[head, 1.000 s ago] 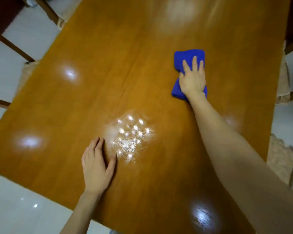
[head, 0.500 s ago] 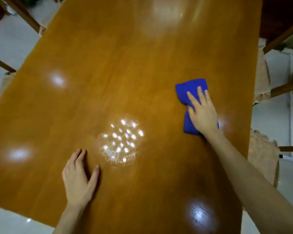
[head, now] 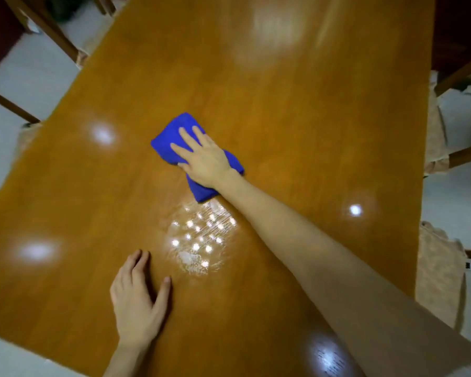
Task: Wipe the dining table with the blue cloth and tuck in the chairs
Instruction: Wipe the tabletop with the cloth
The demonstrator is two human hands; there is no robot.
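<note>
The blue cloth [head: 172,133] lies bunched on the glossy orange-brown dining table [head: 297,110], near its middle. My right hand [head: 204,156] presses flat on the cloth with straight fingers, the arm stretched across the table from the lower right. Near the front edge my left hand [head: 136,297] rests flat on the bare wood, fingers together and thumb spread. Chairs with beige seat cushions stand on the right [head: 438,270] and on the left [head: 25,131], their seats partly under the table edge.
A streaky wet patch with bright lamp reflections [head: 199,238] lies between my two hands. Dark wooden chair frames [head: 52,28] stand at the far left. White tiled floor [head: 27,80] shows on both sides of the table.
My right hand has swept the cloth leftward from near the table's right edge to the middle, just above the wet patch. My left hand stays planted near the front edge.
</note>
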